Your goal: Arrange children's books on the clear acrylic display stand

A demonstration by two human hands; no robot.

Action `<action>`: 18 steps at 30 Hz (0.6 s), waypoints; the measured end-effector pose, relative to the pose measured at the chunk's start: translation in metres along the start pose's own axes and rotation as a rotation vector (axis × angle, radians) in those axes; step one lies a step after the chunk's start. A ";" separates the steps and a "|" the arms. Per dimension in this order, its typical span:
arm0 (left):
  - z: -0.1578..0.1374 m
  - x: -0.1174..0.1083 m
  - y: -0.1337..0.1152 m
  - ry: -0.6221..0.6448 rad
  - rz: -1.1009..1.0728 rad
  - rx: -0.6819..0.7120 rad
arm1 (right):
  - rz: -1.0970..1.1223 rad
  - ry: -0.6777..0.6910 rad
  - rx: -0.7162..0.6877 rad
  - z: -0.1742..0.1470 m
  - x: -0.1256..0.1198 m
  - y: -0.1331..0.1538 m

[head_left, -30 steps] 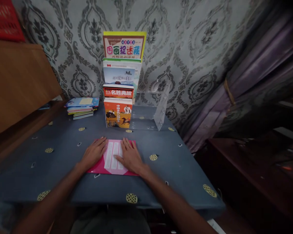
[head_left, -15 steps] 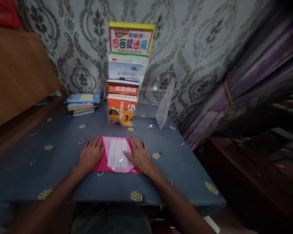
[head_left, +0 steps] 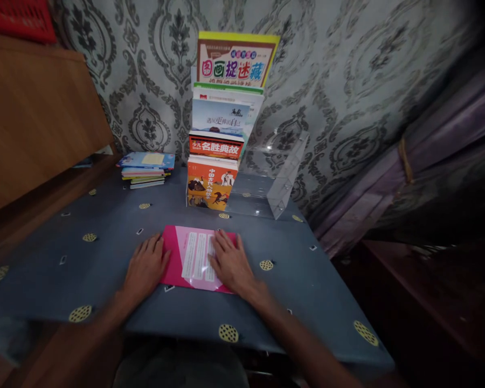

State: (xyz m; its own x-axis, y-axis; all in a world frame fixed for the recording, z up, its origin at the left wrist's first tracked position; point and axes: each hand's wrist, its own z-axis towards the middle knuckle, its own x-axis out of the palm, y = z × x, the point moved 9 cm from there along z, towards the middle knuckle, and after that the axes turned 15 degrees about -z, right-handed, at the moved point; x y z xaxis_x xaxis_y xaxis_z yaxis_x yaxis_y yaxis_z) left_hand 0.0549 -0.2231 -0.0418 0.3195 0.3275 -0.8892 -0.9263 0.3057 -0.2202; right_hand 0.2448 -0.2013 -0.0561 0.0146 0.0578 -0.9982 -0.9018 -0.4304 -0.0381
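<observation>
A pink book [head_left: 192, 269] with white text panels lies flat on the blue patterned tablecloth in front of me. My right hand [head_left: 231, 264] rests on its right part with fingers stretched out, covering some of the cover. At the book's left edge is my left hand [head_left: 146, 265], its fingers extended and the thumb by the edge. Neither hand grips anything. Behind the book stands a clear acrylic rack [head_left: 285, 180], whose left side holds upright books in tiers, with an orange book [head_left: 210, 183] at the front.
A stack of books [head_left: 146, 170] lies at the table's back left, near a wooden cabinet [head_left: 40, 113] with a red basket [head_left: 20, 19] on top. Patterned wallpaper covers the wall behind. A purple curtain [head_left: 372, 199] hangs on the right.
The view has turned slightly left. My right hand has slid further in over the book, and my left hand sits slightly farther out at its left edge.
</observation>
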 end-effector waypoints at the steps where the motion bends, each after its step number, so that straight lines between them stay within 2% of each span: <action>1: -0.003 -0.006 -0.005 -0.028 -0.008 0.027 | 0.023 -0.015 -0.102 0.003 -0.002 0.015; 6: -0.037 -0.033 -0.055 -0.125 -0.029 0.259 | 0.166 0.035 -0.621 0.016 -0.004 0.098; 9: -0.057 -0.042 -0.071 -0.186 -0.074 0.300 | 0.209 0.097 -0.819 0.020 0.000 0.125; 14: -0.066 -0.041 -0.066 -0.192 -0.083 0.242 | 0.231 0.105 -0.903 0.027 0.002 0.130; 18: -0.061 -0.039 -0.062 -0.176 -0.057 0.219 | 0.203 0.081 -0.806 0.040 0.004 0.122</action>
State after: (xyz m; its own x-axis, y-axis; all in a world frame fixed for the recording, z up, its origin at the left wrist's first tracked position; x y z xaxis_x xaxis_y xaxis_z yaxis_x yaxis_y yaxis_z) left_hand 0.0880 -0.3094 -0.0178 0.4173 0.4484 -0.7904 -0.8466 0.5080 -0.1588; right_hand 0.1173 -0.2177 -0.0628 -0.0557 -0.1420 -0.9883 -0.3050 -0.9401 0.1522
